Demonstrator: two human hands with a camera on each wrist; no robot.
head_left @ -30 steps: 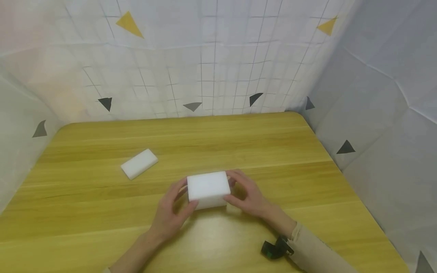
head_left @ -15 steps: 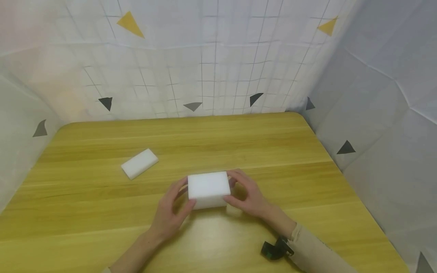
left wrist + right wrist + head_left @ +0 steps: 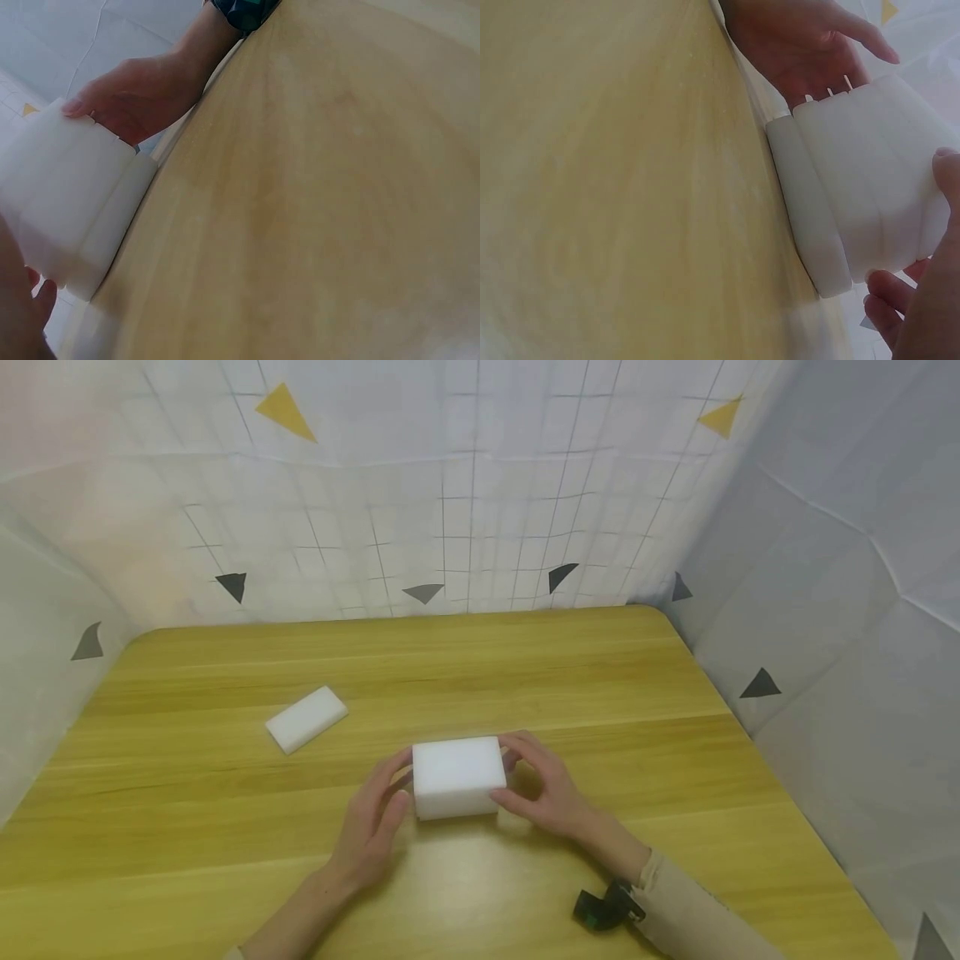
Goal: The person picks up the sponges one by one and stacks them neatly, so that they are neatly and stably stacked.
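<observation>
A stack of several flat white blocks with rounded edges point(image 3: 459, 777) stands on the table, its layer lines showing in both wrist views. My right hand point(image 3: 547, 789) grips its right end, thumb on the front face and fingers round the back. At the left end is my left hand point(image 3: 367, 831), its fingers close along the side and back, its thumb point(image 3: 866, 37) lifted clear of the stack. Small white tabs point(image 3: 847, 82) poke out at the stack's left end in the right wrist view. The lowest block point(image 3: 806, 202) sits slightly offset from those above it.
A single flat white block point(image 3: 307, 720) lies at an angle on the wooden table point(image 3: 480, 668), behind and left of the stack. A dark device point(image 3: 607, 906) is strapped at the right wrist. White sheets with triangle marks point(image 3: 423, 593) surround the table's back and sides.
My left thumb has come off the front of the stack and moved back to the left. The right hand and the stack stay essentially where they were.
</observation>
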